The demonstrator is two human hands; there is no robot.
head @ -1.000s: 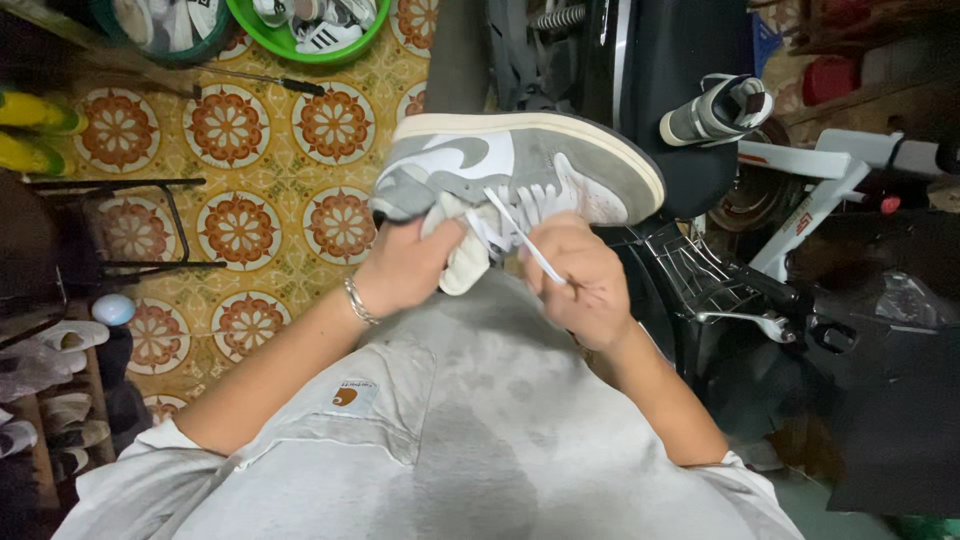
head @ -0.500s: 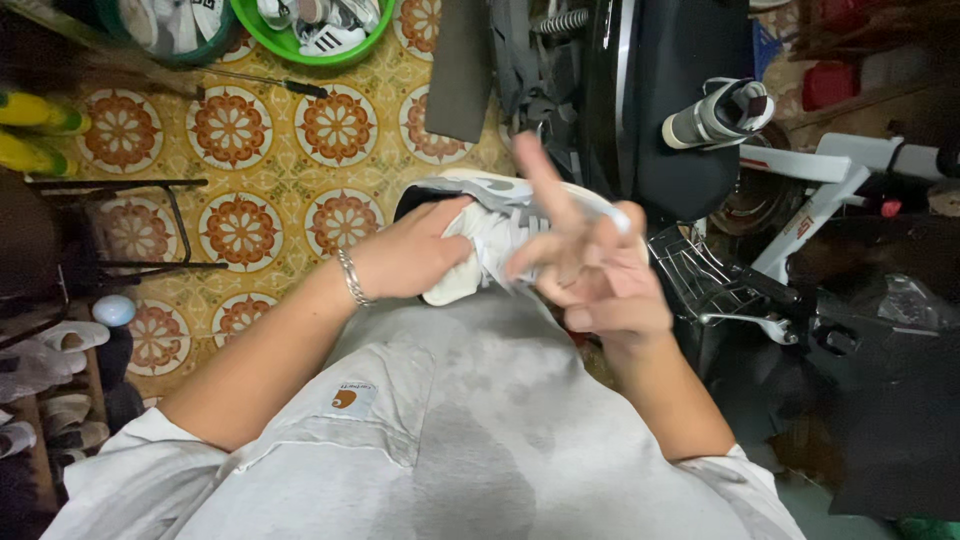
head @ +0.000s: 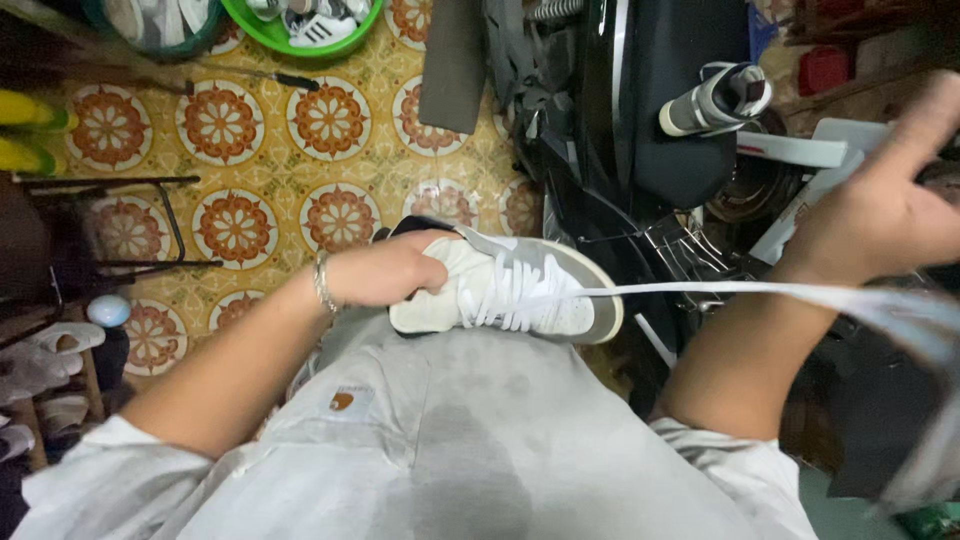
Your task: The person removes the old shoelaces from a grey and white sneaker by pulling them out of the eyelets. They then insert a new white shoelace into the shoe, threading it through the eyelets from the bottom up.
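Head view, looking down. Far and right, a black scooter [head: 640, 110] fills the upper middle, with a second high-top sneaker [head: 715, 98] lying on its seat. The patterned tile floor [head: 270, 180] spreads to the far left, bearing a green basin [head: 300, 35] of shoes at the far edge and a dark metal stool frame [head: 120, 230] at left. Near centre, on my lap, I see a grey-and-white sneaker [head: 520, 290] lying toe to the right. My left hand [head: 385, 270] wraps its heel end, fingers closed on the shoe. A white lace [head: 720, 292] runs taut from the eyelets rightward, across the scooter's footboard, to my right hand [head: 880, 205], raised at far right; its fingers are curled, but blur hides the grip, so I cannot tell whether they pinch the lace
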